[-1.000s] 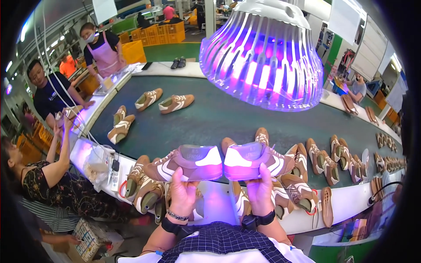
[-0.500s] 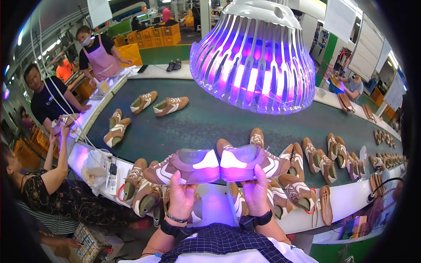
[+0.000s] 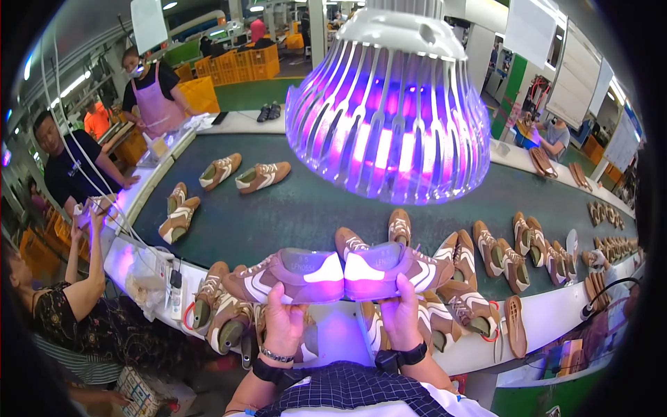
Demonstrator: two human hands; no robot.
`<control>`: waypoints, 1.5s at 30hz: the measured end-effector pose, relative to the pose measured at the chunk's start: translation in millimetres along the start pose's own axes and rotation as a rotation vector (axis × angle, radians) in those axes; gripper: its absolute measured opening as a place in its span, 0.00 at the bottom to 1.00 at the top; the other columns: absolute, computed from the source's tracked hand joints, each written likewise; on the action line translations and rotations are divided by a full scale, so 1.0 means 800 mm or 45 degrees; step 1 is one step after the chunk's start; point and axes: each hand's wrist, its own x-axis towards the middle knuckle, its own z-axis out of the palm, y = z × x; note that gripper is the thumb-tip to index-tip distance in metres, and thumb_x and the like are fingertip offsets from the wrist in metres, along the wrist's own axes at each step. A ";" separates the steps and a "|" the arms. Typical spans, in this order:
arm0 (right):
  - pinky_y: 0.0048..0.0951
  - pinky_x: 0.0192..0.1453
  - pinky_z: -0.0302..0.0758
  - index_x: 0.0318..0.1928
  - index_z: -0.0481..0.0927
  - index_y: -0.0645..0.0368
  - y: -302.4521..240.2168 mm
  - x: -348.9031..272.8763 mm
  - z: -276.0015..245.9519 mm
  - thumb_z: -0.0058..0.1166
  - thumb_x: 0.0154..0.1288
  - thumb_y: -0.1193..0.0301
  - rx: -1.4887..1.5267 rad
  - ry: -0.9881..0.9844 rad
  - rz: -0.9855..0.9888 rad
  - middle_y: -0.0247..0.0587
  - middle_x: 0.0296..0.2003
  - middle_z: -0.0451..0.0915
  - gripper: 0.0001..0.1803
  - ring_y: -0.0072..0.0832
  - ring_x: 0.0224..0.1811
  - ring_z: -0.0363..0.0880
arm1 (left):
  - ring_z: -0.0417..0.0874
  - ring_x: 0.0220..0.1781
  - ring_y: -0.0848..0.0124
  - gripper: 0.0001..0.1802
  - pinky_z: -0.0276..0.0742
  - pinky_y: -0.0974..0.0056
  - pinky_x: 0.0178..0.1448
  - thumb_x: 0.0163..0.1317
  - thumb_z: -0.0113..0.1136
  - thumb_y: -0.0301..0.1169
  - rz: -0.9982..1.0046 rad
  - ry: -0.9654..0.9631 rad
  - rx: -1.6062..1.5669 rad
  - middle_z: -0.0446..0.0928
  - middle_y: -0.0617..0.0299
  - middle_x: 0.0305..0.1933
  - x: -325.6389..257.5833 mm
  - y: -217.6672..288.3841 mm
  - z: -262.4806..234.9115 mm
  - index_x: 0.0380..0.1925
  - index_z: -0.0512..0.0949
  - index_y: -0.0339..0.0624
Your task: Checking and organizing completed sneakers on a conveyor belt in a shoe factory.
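Observation:
Two brown sneakers with white stripes are held up side by side, their white heel patches facing each other and almost touching. My left hand [image 3: 283, 325] is closed on the left sneaker [image 3: 288, 274], thumb against its side and fingers under the sole. In the same way my right hand [image 3: 401, 320] grips the right sneaker [image 3: 397, 271]. Purple light from a large ribbed lamp [image 3: 389, 115] above tints the heels and soles. The fingers beneath the soles are partly hidden.
More sneakers [image 3: 479, 306] crowd the white ledge on both sides of my hands. Beyond lies a dark green conveyor belt [image 3: 292, 215] carrying several sneakers. A white power strip [image 3: 176, 295] with cables sits at left, near a co-worker's raised arms [image 3: 87, 257].
The whole view has shifted slightly, so the lamp appears lower and further left. Both sneakers stay in my hands, heel to heel, a little lower in the picture.

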 end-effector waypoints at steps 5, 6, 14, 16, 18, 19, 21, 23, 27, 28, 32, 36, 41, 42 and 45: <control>0.36 0.56 0.71 0.54 0.67 0.62 -0.001 -0.006 -0.011 0.49 0.63 0.63 -0.031 0.033 -0.025 0.41 0.48 0.75 0.22 0.30 0.51 0.75 | 0.75 0.53 0.67 0.26 0.73 0.59 0.56 0.57 0.58 0.40 0.011 0.011 0.050 0.73 0.61 0.52 -0.001 -0.002 0.002 0.54 0.67 0.42; 0.36 0.57 0.71 0.54 0.67 0.62 -0.001 -0.008 -0.012 0.49 0.63 0.63 -0.044 0.033 -0.038 0.41 0.49 0.75 0.22 0.30 0.51 0.74 | 0.75 0.53 0.67 0.26 0.73 0.59 0.57 0.57 0.58 0.39 0.009 -0.002 0.056 0.73 0.61 0.52 -0.001 -0.002 0.001 0.54 0.67 0.42; 0.37 0.54 0.73 0.59 0.61 0.61 -0.007 -0.011 -0.020 0.50 0.62 0.70 0.021 0.046 -0.062 0.41 0.50 0.72 0.26 0.31 0.51 0.74 | 0.76 0.52 0.68 0.26 0.76 0.60 0.53 0.55 0.58 0.39 0.040 -0.006 0.142 0.74 0.63 0.51 -0.001 -0.004 0.003 0.54 0.67 0.44; 0.37 0.54 0.73 0.59 0.61 0.60 -0.008 -0.012 -0.019 0.51 0.62 0.70 0.010 0.034 -0.061 0.41 0.50 0.72 0.26 0.31 0.50 0.74 | 0.75 0.53 0.69 0.27 0.74 0.61 0.55 0.55 0.58 0.38 0.068 -0.005 0.162 0.74 0.63 0.52 -0.003 -0.004 0.001 0.54 0.67 0.44; 0.35 0.60 0.68 0.56 0.65 0.62 -0.016 -0.018 -0.011 0.50 0.63 0.67 -0.078 -0.014 -0.063 0.40 0.49 0.74 0.23 0.30 0.53 0.73 | 0.75 0.53 0.69 0.27 0.73 0.61 0.56 0.55 0.58 0.38 0.076 -0.016 0.174 0.73 0.63 0.52 -0.004 -0.004 -0.001 0.54 0.67 0.43; 0.35 0.60 0.68 0.56 0.65 0.62 -0.017 -0.020 -0.009 0.50 0.63 0.67 -0.077 -0.010 -0.062 0.40 0.49 0.74 0.23 0.30 0.53 0.73 | 0.74 0.54 0.68 0.27 0.72 0.61 0.57 0.55 0.58 0.39 0.085 -0.028 0.182 0.73 0.63 0.52 -0.006 -0.004 -0.002 0.54 0.67 0.42; 0.35 0.60 0.68 0.57 0.64 0.62 -0.019 -0.022 -0.007 0.51 0.62 0.67 -0.114 -0.002 -0.094 0.40 0.49 0.74 0.24 0.29 0.53 0.73 | 0.74 0.55 0.69 0.27 0.72 0.61 0.58 0.55 0.58 0.39 0.064 -0.043 0.193 0.73 0.62 0.53 -0.006 -0.004 -0.010 0.54 0.67 0.42; 0.34 0.57 0.71 0.57 0.63 0.62 -0.018 -0.019 -0.012 0.51 0.61 0.69 -0.128 0.013 -0.112 0.40 0.48 0.74 0.25 0.29 0.50 0.74 | 0.74 0.55 0.69 0.27 0.72 0.61 0.58 0.56 0.57 0.39 0.034 -0.057 0.205 0.72 0.62 0.53 -0.002 -0.005 -0.017 0.54 0.67 0.41; 0.33 0.59 0.68 0.54 0.67 0.64 -0.022 -0.014 -0.029 0.52 0.60 0.66 -0.148 -0.010 0.093 0.40 0.46 0.75 0.24 0.28 0.49 0.74 | 0.72 0.56 0.64 0.32 0.68 0.57 0.61 0.52 0.57 0.41 -0.001 -0.021 0.208 0.71 0.58 0.55 -0.001 -0.001 -0.026 0.56 0.65 0.40; 0.33 0.58 0.69 0.53 0.67 0.65 -0.021 -0.010 -0.044 0.52 0.60 0.67 -0.121 -0.043 0.265 0.40 0.45 0.75 0.23 0.28 0.48 0.75 | 0.72 0.57 0.62 0.34 0.67 0.56 0.63 0.51 0.57 0.42 -0.014 -0.059 0.144 0.71 0.57 0.55 -0.001 0.001 -0.029 0.57 0.64 0.40; 0.30 0.58 0.69 0.56 0.65 0.67 -0.002 -0.008 -0.054 0.53 0.57 0.68 -0.145 -0.240 0.591 0.40 0.48 0.75 0.27 0.27 0.49 0.75 | 0.71 0.57 0.60 0.36 0.66 0.57 0.63 0.45 0.56 0.42 -0.134 -0.126 0.082 0.70 0.55 0.55 -0.003 0.007 -0.057 0.57 0.65 0.39; 0.31 0.44 0.75 0.48 0.74 0.68 0.052 -0.018 -0.072 0.55 0.53 0.61 -1.085 -0.334 0.597 0.49 0.40 0.79 0.26 0.33 0.39 0.79 | 0.76 0.51 0.57 0.37 0.71 0.56 0.58 0.43 0.56 0.42 -0.199 -0.164 0.202 0.73 0.53 0.52 -0.003 -0.002 -0.063 0.55 0.66 0.38; 0.35 0.41 0.75 0.41 0.78 0.63 0.024 -0.057 -0.077 0.55 0.51 0.61 -1.854 -0.691 0.189 0.54 0.33 0.79 0.21 0.44 0.35 0.79 | 0.75 0.53 0.57 0.36 0.69 0.56 0.61 0.42 0.55 0.40 -0.330 -0.190 0.195 0.73 0.52 0.52 -0.011 -0.014 -0.067 0.55 0.66 0.37; 0.38 0.40 0.75 0.42 0.78 0.63 0.006 -0.058 -0.077 0.56 0.49 0.62 -1.862 -0.592 0.187 0.54 0.33 0.80 0.21 0.45 0.34 0.79 | 0.74 0.53 0.57 0.36 0.67 0.56 0.62 0.42 0.55 0.39 -0.341 -0.198 0.197 0.73 0.52 0.52 -0.011 -0.018 -0.064 0.56 0.65 0.37; 0.31 0.38 0.75 0.42 0.76 0.61 -0.047 -0.057 -0.119 0.57 0.53 0.67 -1.923 0.075 -0.260 0.44 0.30 0.80 0.16 0.33 0.31 0.80 | 0.74 0.54 0.56 0.37 0.65 0.56 0.63 0.40 0.55 0.38 -0.362 -0.210 0.221 0.73 0.53 0.51 -0.013 -0.019 -0.072 0.56 0.65 0.37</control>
